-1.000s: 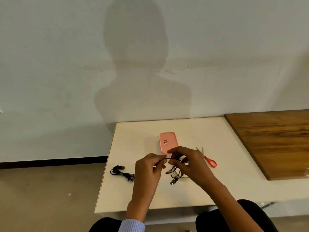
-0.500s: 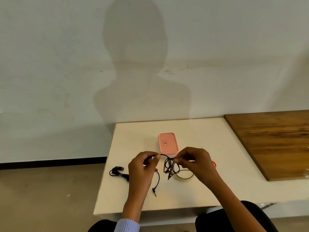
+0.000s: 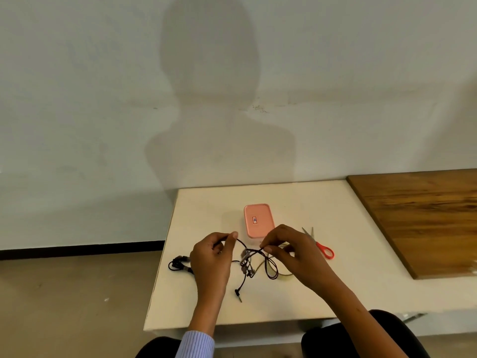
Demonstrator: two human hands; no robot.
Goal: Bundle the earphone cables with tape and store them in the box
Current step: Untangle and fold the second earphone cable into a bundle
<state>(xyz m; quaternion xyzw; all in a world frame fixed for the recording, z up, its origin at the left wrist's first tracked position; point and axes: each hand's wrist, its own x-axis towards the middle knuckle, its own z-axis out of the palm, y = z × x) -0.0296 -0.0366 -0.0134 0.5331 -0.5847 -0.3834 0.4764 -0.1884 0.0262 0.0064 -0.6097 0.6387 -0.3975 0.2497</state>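
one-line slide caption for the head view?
Both hands, left hand and right hand, stretch an earphone cable above the table, near the closed pink box and scissors.

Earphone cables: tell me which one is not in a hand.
The coiled black cable lying on the table at its left edge, beside the left hand. The other cable is stretched between both hands, its plug dangling.

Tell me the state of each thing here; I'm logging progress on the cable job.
pink box: lid on, closed, on the white table.
held earphone cable: loose, stretched between both hands, plug hanging.
left hand: pinching the cable.
right hand: pinching the cable.
second earphone cable: coiled, lying at the table's left edge.
scissors: closed, lying flat.
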